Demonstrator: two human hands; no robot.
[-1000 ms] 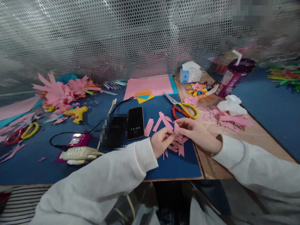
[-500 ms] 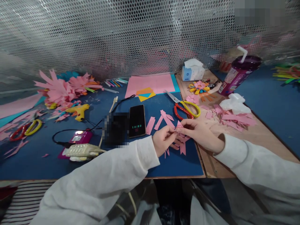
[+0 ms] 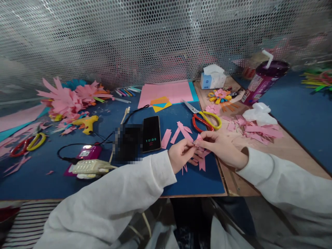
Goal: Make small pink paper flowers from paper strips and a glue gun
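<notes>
Between my fingertips is a piece of pink paper, pinched by both hands just above the blue table top. My left hand is closed on its left side, fingers curled. From the right, my right hand grips it with thumb and forefinger. More pink paper strips lie under and below the fingers; one end is notched. Other pink strips rest just beyond my left hand. Scissors with red and yellow handles lie beyond my right hand, blades apart.
A phone lies left of my hands, and a yellow glue gun farther left. A power strip carries cables. A purple cup with a straw and a tissue box stand at the back right. Pink scraps cover the wooden board.
</notes>
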